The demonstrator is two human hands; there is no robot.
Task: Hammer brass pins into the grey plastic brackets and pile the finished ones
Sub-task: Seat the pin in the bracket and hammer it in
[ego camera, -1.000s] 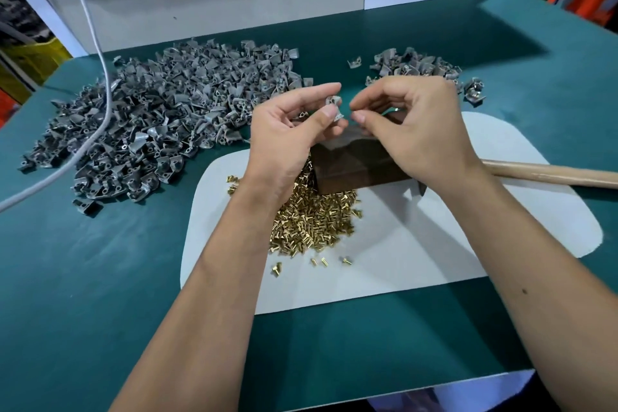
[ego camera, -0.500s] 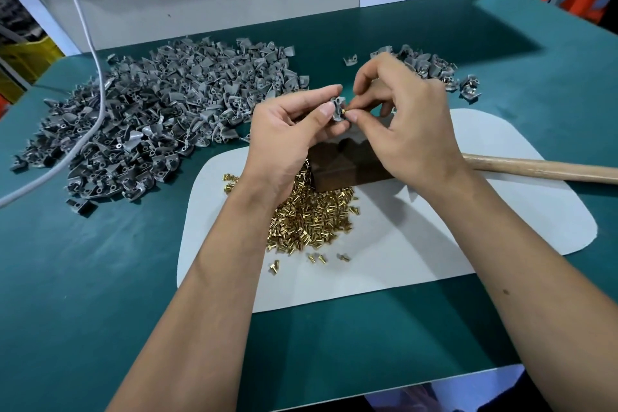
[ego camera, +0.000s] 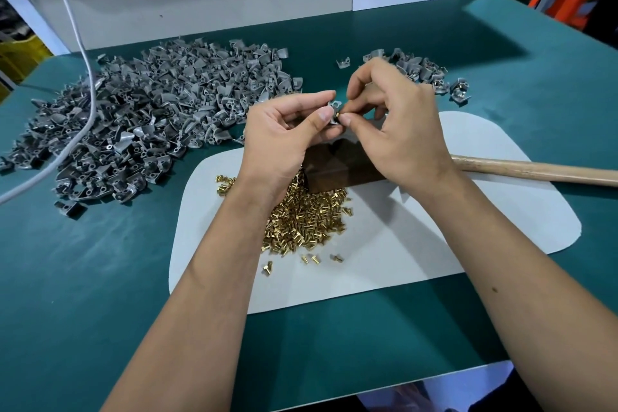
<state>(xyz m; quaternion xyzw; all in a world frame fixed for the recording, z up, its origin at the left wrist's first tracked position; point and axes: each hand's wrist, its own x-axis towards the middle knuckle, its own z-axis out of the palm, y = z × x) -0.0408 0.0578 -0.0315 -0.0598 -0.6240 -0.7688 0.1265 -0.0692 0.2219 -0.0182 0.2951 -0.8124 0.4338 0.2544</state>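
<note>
One brass pin (ego camera: pixel 338 115), pinched in right hand (ego camera: pixel 398 130), points left into grey bracket (ego camera: pixel 334 109) pinched by left hand (ego camera: pixel 284 140), centre frame.

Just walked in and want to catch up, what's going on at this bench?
A person is fitting a brass pin into a grey bracket: the left hand holds the bracket, the right hand pinches the pin at it, above a dark wooden block. The hammer handle lies untouched on the white mat. Loose pins sit by the block, a big bracket heap at left, a smaller pile behind.
</note>
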